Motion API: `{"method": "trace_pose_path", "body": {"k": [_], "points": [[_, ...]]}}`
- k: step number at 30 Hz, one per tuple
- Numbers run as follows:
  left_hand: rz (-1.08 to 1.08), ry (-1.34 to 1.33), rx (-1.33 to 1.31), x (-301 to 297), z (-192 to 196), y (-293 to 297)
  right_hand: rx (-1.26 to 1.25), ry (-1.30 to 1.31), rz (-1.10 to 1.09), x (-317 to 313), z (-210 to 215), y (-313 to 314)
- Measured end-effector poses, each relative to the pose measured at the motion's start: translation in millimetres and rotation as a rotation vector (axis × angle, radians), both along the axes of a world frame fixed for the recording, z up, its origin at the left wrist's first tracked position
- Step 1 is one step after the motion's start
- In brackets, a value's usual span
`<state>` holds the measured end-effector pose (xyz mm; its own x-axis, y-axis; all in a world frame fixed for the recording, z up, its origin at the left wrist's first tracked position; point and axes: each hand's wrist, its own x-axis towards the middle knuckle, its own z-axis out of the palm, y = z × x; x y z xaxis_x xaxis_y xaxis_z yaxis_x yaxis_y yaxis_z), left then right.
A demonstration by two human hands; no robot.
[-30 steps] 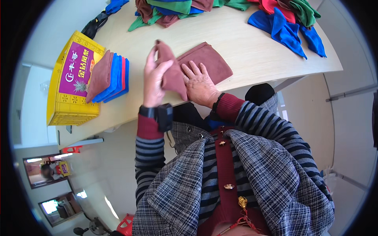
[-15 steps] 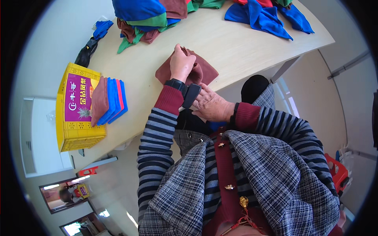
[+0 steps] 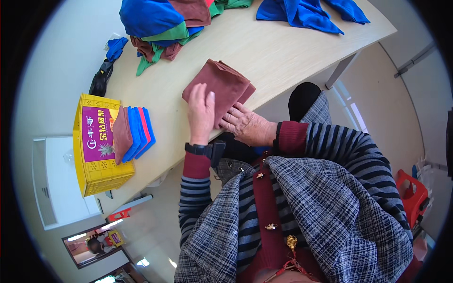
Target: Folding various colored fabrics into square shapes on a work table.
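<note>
A brown cloth (image 3: 222,81), folded over on itself, lies on the pale wooden table near its front edge. My left hand (image 3: 202,114) rests on the cloth's left side, its fingers stretched out. At the cloth's near right corner, my right hand (image 3: 248,125) lies flat with fingers extended, touching the fabric. To the left, a row of folded cloths (image 3: 136,133) in brown, blue and red stands against a yellow box (image 3: 101,175).
A heap of blue, green and brown cloths (image 3: 155,21) covers the far left of the table. More blue cloths (image 3: 302,16) spread at the far right. A black cord-like bundle (image 3: 100,80) lies along the left edge by the wall.
My left hand has let go of the cloth's far edge and come back toward me. The cloth is now folded over and flatter. My right hand stays almost in place.
</note>
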<state>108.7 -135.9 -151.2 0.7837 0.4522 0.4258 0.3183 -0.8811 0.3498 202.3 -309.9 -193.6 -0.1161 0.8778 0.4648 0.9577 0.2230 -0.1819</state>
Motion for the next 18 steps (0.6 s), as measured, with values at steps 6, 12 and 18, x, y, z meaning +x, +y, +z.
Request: {"method": "trace_pose_path", "body": {"k": [6, 12, 18], "points": [[-0.052, 0.147, 0.152, -18.9, -23.1, -16.4, -0.721, 0.539, 0.141, 19.3, 78.3, -4.9], [0.039, 0.477, 0.26, -12.0, -10.5, -33.0, -0.139, 0.36, -0.065, 24.0, 43.8, 61.5], [0.09, 0.338, 0.18, -22.2, -21.8, -37.2, -0.019, 0.001, -0.274, 50.6, 6.7, 100.4]]}}
